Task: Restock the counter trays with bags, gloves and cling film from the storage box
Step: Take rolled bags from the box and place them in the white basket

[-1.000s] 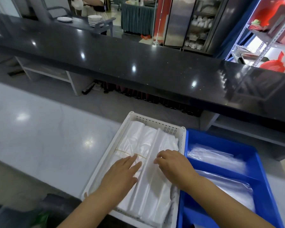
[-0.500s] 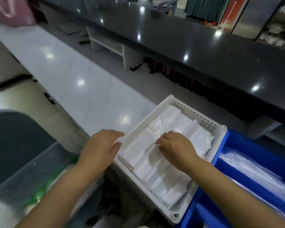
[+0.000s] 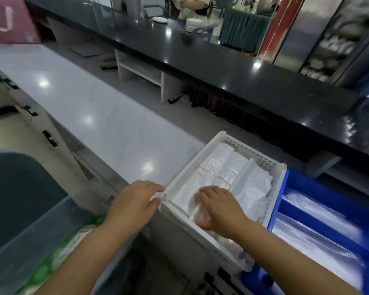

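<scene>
A white perforated tray (image 3: pixel 262 161) sits on the pale counter, filled with bundles of white plastic bags (image 3: pixel 226 167) tied with rubber bands. My right hand (image 3: pixel 218 206) lies flat on the bags near the tray's front left, fingers spread. My left hand (image 3: pixel 134 201) rests on the counter edge, fingertips touching the tray's left corner. A blue tray (image 3: pixel 307 192) with clear plastic packs (image 3: pixel 320 235) adjoins on the right. The translucent storage box (image 3: pixel 30 237) stands lower left with green-printed packs inside.
A long black counter (image 3: pixel 243 67) runs across the back, with shelving beneath. The white marble counter (image 3: pixel 83 103) extends to the left. A pink bag (image 3: pixel 9 20) sits at top left. A person stands by stacked plates (image 3: pixel 193 24) far behind.
My left hand left the bags and went to the tray's left corner. My right hand slid toward the tray's front. The camera swung left and down, revealing the storage box.
</scene>
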### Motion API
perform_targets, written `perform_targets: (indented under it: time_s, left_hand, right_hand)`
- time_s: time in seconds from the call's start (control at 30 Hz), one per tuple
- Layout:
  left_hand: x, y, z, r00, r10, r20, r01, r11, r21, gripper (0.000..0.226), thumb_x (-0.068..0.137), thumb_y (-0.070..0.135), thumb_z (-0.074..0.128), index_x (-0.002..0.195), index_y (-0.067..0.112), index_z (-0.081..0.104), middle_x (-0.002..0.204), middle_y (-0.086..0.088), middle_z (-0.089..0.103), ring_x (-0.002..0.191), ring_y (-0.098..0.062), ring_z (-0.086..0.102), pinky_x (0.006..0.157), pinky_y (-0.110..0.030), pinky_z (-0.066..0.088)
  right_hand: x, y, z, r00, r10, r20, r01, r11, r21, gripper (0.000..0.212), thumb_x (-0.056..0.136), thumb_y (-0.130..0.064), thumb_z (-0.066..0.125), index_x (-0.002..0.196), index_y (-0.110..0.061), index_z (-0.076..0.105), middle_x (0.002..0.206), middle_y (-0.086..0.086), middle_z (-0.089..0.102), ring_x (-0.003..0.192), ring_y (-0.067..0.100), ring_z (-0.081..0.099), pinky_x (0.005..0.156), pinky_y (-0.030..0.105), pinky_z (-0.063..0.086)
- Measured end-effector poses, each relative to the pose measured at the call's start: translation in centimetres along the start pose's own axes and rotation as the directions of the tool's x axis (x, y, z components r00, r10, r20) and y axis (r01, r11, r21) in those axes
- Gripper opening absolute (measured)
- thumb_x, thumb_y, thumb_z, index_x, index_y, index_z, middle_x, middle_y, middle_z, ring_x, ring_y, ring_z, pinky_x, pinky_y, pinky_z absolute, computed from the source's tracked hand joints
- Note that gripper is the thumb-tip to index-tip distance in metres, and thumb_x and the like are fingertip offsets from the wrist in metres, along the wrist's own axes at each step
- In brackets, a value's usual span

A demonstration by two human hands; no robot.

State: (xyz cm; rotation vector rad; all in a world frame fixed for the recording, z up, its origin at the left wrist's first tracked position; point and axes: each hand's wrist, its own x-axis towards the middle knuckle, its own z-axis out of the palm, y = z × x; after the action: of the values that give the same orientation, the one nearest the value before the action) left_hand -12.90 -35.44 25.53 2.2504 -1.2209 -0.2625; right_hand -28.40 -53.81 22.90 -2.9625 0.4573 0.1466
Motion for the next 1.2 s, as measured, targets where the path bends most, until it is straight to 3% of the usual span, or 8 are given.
perform_targets:
  time_s: [0.23,0.4,0.6,0.7,0.77,0.97,1.1,1.2]
  left_hand:
    - [1.3,2.1,1.8,0.981,0.156,0.114,-0.164,0.984,0.068,0.033,0.092,0.03,0.052,0.124,0.028,0.055,0.125,0.011,0.059,0.115,-0.01,0.049,0.097,-0.026,0.038]
    - [2.5,4.0,3.5,0.971,0.153,0.183,-0.18,0.974,0.139,0.035,0.091,0.033,0.05,0.127,0.034,0.051,0.13,0.013,0.055,0.119,-0.011,0.047,0.097,-0.028,0.039]
    - [4.1,6.0,6.5,0.954,0.097,0.285,-0.162,0.963,0.214,0.032,0.092,0.032,0.045,0.123,0.031,0.056,0.119,0.01,0.059,0.111,-0.014,0.051,0.086,-0.029,0.044]
    - [4.9,7.8,8.1,0.954,0.057,0.294,-0.141,0.952,0.27,0.029,0.089,0.035,0.045,0.091,0.02,0.07,0.088,0.003,0.066,0.086,-0.015,0.058,0.069,-0.032,0.048]
    - [5.1,8.9,8.9,0.953,0.004,0.304,-0.095,0.954,0.284,0.037,0.085,0.042,0.048,0.067,0.013,0.062,0.065,0.001,0.058,0.065,-0.015,0.053,0.053,-0.03,0.042]
    - [4.2,9.6,10.5,0.923,-0.033,0.383,-0.116,0.927,0.358,0.039,0.084,0.034,0.049,0.051,0.017,0.036,0.056,0.002,0.036,0.072,-0.021,0.045,0.05,-0.03,0.027]
    - [3.6,9.1,9.0,0.944,-0.045,0.326,-0.057,0.953,0.298,0.036,0.087,0.044,0.048,0.065,0.016,0.051,0.068,0.001,0.053,0.078,-0.021,0.05,0.058,-0.032,0.036]
    - [2.2,6.8,5.8,0.99,-0.047,0.137,0.012,0.97,0.244,0.031,0.087,0.044,0.05,0.081,0.018,0.065,0.08,0.0,0.063,0.083,-0.019,0.054,0.068,-0.034,0.046]
  right_hand:
    - [-0.2,-0.1,0.2,0.999,0.027,-0.02,-0.027,0.999,0.03,0.061,0.073,-0.063,0.052,0.119,-0.022,0.049,0.129,-0.001,0.053,0.119,0.02,0.047,0.103,0.036,0.038]
    - [-0.8,0.7,0.4,0.998,0.056,-0.024,-0.053,0.99,0.129,0.063,0.079,-0.056,0.058,0.13,-0.021,0.044,0.14,0.002,0.044,0.127,0.021,0.04,0.11,0.037,0.033]
    - [-2.9,5.9,-0.8,0.957,0.251,-0.143,-0.217,0.952,0.214,0.042,0.089,-0.026,0.056,0.129,-0.019,0.049,0.138,0.002,0.047,0.127,0.019,0.039,0.105,0.032,0.033]
    - [-3.3,8.2,-1.2,0.931,0.324,-0.167,-0.285,0.933,0.221,0.033,0.091,-0.022,0.053,0.123,-0.02,0.054,0.13,-0.002,0.054,0.12,0.016,0.044,0.096,0.029,0.038]
    - [-3.3,9.1,-1.3,0.925,0.341,-0.171,-0.302,0.928,0.218,0.029,0.091,-0.023,0.052,0.12,-0.021,0.056,0.126,-0.005,0.056,0.117,0.014,0.045,0.091,0.028,0.04]
    - [-1.7,8.7,-1.1,0.941,0.281,-0.189,-0.231,0.94,0.25,0.025,0.091,-0.021,0.051,0.115,-0.021,0.06,0.12,-0.005,0.059,0.112,0.013,0.048,0.087,0.027,0.041]
    - [0.4,6.1,-1.8,0.95,0.191,-0.246,-0.14,0.968,0.208,0.024,0.091,-0.021,0.052,0.114,-0.02,0.062,0.118,-0.003,0.063,0.111,0.015,0.052,0.086,0.028,0.044]
    - [2.0,2.7,-2.8,0.949,0.117,-0.294,-0.071,0.984,0.162,0.024,0.092,-0.023,0.052,0.113,-0.022,0.063,0.117,-0.004,0.065,0.111,0.016,0.054,0.086,0.03,0.046]
